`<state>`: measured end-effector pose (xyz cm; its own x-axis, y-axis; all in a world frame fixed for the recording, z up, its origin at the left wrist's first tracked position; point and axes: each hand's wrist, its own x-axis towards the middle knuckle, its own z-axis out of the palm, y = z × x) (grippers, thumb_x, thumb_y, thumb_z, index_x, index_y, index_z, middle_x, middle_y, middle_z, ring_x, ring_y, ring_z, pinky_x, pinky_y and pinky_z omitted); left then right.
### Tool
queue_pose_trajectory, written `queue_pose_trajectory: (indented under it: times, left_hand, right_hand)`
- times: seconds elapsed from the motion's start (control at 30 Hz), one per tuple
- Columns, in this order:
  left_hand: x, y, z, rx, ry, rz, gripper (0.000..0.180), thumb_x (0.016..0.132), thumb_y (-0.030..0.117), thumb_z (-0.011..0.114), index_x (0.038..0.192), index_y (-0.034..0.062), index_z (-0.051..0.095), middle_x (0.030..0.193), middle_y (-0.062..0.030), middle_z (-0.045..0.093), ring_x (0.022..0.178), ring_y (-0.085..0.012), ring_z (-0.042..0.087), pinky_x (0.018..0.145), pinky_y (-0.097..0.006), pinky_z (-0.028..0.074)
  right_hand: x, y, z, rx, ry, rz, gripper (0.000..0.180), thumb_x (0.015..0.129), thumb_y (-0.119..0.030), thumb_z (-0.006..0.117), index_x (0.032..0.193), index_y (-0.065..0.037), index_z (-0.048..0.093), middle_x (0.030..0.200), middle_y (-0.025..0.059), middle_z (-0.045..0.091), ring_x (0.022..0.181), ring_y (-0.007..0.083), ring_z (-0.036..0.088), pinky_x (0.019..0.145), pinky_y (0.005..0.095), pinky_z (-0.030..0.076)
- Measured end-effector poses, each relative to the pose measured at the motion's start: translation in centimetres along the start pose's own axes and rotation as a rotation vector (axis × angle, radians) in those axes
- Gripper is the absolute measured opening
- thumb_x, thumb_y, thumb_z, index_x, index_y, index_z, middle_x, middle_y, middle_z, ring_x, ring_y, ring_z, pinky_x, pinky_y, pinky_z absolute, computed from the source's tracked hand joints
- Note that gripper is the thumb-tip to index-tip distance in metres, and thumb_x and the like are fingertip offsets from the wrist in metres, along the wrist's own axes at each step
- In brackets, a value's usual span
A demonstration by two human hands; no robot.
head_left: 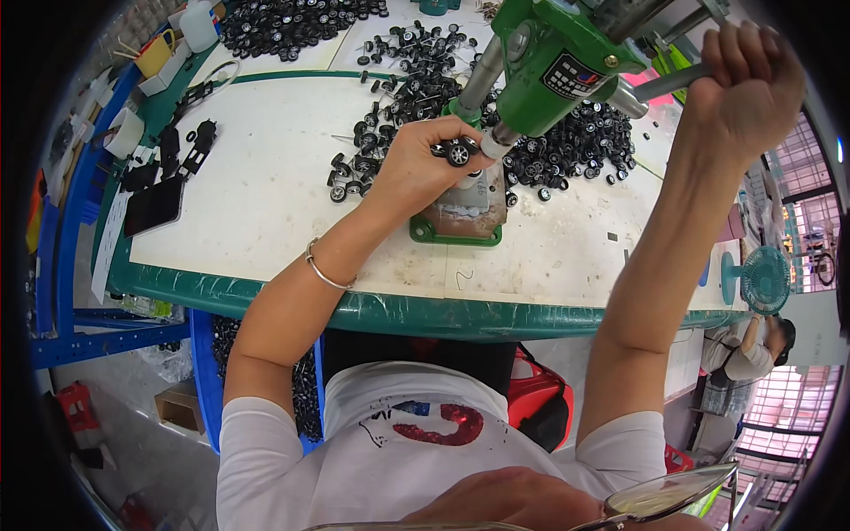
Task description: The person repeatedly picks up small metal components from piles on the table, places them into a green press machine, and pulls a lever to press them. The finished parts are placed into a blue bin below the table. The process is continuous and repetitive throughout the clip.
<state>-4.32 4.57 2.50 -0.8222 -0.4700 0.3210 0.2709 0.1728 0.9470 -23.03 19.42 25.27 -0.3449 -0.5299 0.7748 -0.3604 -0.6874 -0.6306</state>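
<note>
A toy-assembly workshop: green hand press [553, 62], heaps of small black wheels [567, 146], worn workbench [266, 195].

Bright, even daylight; soft shadows; strong fisheye bend, dark vignette at edges.

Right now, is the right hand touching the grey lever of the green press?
Touching. In the head view the right hand is closed in a fist around the end of the grey lever of the green press, with no gap showing.
</note>
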Motion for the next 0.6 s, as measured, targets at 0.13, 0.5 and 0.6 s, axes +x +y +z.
queue_pose_trajectory:
  times: [0.13,0.5,0.6]
  left_hand:
    - [0.0,-0.2,-0.1,0.009,-0.007,-0.073,0.012,0.077,0.007,0.075,0.087,0.0031,0.07,0.079,0.0001,0.066,0.056,-0.005,0.053,0.05,-0.02,0.041]
    - [0.1,-0.1,0.3,0.121,0.053,-0.018,0.025,0.076,0.01,0.077,0.1,0.0065,0.07,0.085,-0.0011,0.068,0.07,-0.0054,0.058,0.06,-0.022,0.047]
    - [-0.5,1.8,-0.7,-0.089,0.049,-0.263,0.023,0.078,0.014,0.075,0.099,0.0096,0.071,0.076,0.0022,0.062,0.064,-0.0032,0.05,0.05,-0.019,0.037]
  right_hand:
    - [-4.1,0.5,7.3,-0.262,0.436,-0.391,0.03,0.08,-0.023,0.051,0.059,-0.013,0.031,0.049,-0.0031,0.018,0.044,0.0083,0.012,0.044,0.0269,0.012]
    - [0.5,2.0,2.6,-0.148,0.36,-0.04,0.018,0.092,-0.008,0.045,0.076,-0.001,0.041,0.064,0.0012,0.03,0.053,0.0103,0.025,0.05,0.025,0.027]
    - [1.6,4.0,4.0,-0.113,0.365,0.13,0.023,0.092,-0.029,0.059,0.077,-0.014,0.05,0.054,-0.0109,0.036,0.038,-0.0003,0.029,0.032,0.0167,0.021]
